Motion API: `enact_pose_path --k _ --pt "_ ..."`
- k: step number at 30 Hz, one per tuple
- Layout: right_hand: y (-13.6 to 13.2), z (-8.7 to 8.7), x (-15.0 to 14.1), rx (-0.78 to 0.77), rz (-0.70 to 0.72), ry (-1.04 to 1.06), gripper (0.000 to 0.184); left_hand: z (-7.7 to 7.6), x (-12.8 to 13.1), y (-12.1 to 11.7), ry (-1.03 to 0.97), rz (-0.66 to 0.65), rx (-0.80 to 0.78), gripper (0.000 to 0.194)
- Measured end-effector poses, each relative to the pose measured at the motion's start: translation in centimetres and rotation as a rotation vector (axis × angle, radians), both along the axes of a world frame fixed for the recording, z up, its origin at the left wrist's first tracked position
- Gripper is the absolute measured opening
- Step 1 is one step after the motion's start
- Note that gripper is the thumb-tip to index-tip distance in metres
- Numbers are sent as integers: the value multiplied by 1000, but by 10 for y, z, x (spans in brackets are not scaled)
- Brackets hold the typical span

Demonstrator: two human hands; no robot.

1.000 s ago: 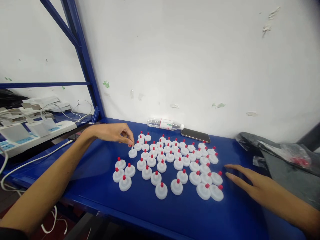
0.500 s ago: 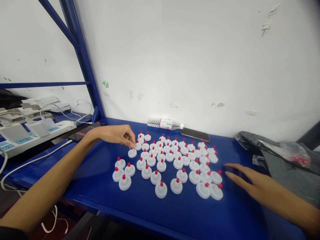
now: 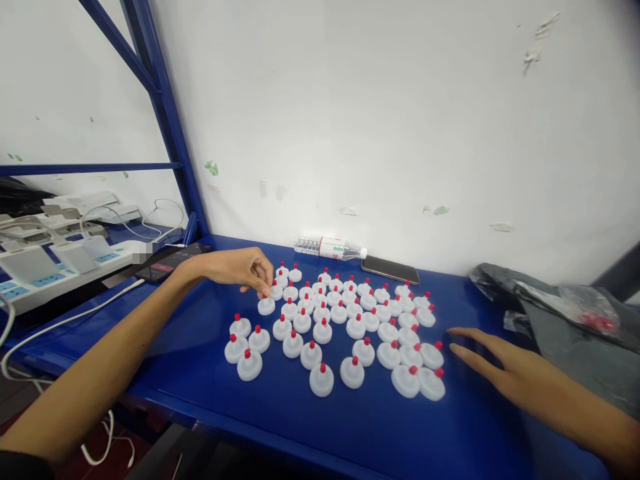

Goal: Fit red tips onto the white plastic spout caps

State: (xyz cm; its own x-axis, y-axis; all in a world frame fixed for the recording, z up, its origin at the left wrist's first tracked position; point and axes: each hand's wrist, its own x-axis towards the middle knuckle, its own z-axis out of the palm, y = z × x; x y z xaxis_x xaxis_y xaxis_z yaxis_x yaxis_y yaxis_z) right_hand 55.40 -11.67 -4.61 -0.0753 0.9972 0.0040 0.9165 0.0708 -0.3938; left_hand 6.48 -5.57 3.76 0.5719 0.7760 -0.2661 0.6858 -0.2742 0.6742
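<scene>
Many round white caps with red tips [image 3: 322,381] stand upright across the blue tabletop [image 3: 300,427], some loosely grouped and some touching. At the left of the far cluster, my left hand [image 3: 255,270] pinches the red tip of one white cap [image 3: 267,306] between thumb and finger. That cap's base appears to sit on the tabletop beside its neighbours. My right hand [image 3: 500,363] rests at the right with its fingers stretched out and nothing in them. Its fingertips lie a little right of the nearest caps, apart from them.
Along the wall lie a clear plastic bottle [image 3: 330,247] and a phone [image 3: 390,270]. Grey plastic bags [image 3: 575,333] cover the right side. A power strip [image 3: 65,277] with cables and another phone [image 3: 173,261] sit at the left, near a blue metal post [image 3: 170,120].
My left hand's pinched cap has shifted very slightly right, closer to the neighbouring caps. My right hand stays in place.
</scene>
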Motion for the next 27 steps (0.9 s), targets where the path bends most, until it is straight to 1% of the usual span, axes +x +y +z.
enact_pose_path --k 4,6,8,10,12,14,15,17,19,21,23,27 --pt "0 1 0 -34 -5 -2 70 2 -3 1 5 11 29 28" --pt "0 0 1 -46 -10 0 72 6 -3 0 1 30 88 28" --pt "0 1 1 -56 -10 2 72 8 -3 -1 -20 85 197 30" --pt "-1 1 1 -60 -10 0 71 6 -3 3 -61 196 358 34" --pt "-1 1 2 -55 -9 0 70 -3 -8 13 -87 353 540 39" --pt "-1 0 3 -45 -6 4 70 -20 -17 27 -65 508 692 43" --pt "-1 0 3 -41 -4 7 70 -30 -23 35 -32 565 742 44" --pt "-1 -1 3 -38 -4 11 69 -51 -33 49 -11 625 774 48" --pt "0 0 2 -36 -6 13 69 -69 -41 60 12 641 770 49" --pt "0 0 1 -34 -5 13 69 -81 -45 67 45 621 745 48" --pt "0 1 0 -35 0 11 69 -87 -45 70 76 590 725 47" --pt "0 -1 2 -36 15 14 68 -88 -41 71 125 556 723 45"
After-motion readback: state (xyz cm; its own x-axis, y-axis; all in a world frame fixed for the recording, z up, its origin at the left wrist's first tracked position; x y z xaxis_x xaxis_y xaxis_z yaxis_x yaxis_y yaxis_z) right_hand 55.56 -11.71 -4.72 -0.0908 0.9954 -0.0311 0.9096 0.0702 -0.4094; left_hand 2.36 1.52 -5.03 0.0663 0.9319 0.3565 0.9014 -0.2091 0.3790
